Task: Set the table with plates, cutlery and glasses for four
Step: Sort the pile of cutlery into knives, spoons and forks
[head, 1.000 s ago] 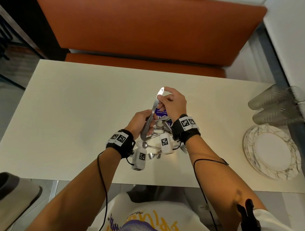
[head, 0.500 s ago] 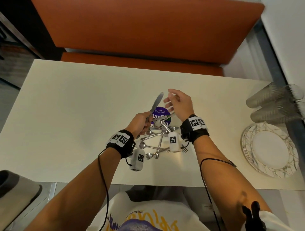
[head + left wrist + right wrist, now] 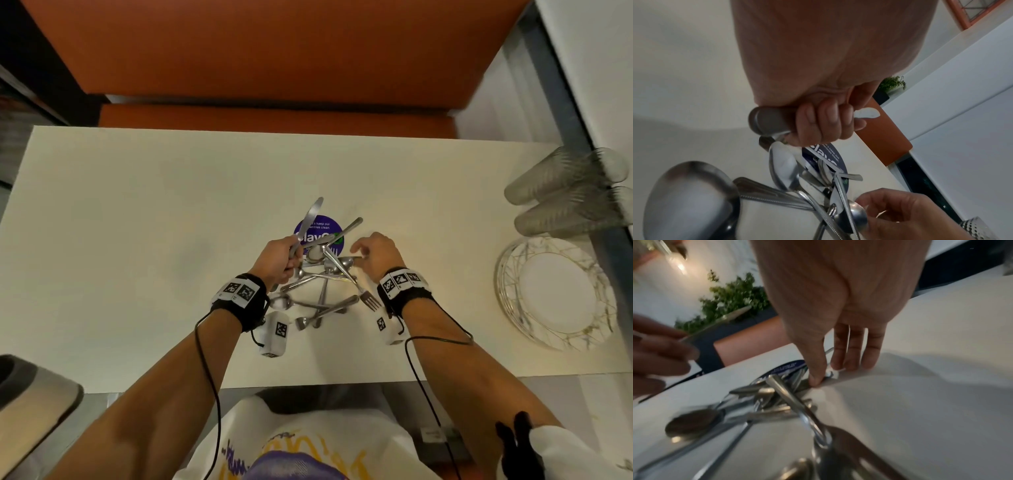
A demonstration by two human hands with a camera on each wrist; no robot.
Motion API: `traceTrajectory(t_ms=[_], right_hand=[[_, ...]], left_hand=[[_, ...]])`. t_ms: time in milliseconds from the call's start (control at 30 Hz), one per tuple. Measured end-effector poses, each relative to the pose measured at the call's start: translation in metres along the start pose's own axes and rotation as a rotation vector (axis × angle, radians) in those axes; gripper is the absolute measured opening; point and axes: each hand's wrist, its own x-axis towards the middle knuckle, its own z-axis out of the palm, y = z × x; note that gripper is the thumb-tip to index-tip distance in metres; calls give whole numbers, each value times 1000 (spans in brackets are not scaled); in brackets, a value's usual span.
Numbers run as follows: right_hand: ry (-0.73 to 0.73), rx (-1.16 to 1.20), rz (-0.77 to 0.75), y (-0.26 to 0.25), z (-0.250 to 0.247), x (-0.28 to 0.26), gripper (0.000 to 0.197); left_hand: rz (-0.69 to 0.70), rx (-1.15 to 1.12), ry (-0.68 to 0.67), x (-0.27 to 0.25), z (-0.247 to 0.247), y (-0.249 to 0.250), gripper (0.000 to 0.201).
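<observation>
Right hand (image 3: 376,255) now down at cutlery pile (image 3: 322,291)

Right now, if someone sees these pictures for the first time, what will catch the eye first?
First, the tangled pile of cutlery in the middle of the pale table, with both hands over it. The left hand grips a table knife with its blade pointing up and away, while the right hand reaches into the pile. At the table's right edge lie stacked plates and glasses on their sides.
</observation>
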Motion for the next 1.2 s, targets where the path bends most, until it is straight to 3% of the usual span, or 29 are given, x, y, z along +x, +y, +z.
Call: traceTrajectory(t_ms=[333,567,733,1033,1200], right_hand=[[-39,78,0,9,-18,8,9],[57,673,138,18,-52,1,10],[157,827,156,19,-70,-4,15],[447,799,-8,-24,-120,-12,10],[461,791,-149,-65,-138,-17,10]], left_hand=[[5,-28,-6,7,4,7,43],[34,-26,16,2,9,12,42],[38,-39,24,-3,11,15,42],[158,52,79,-13,12,23,24],[217,3,74,-13,12,31,24]])
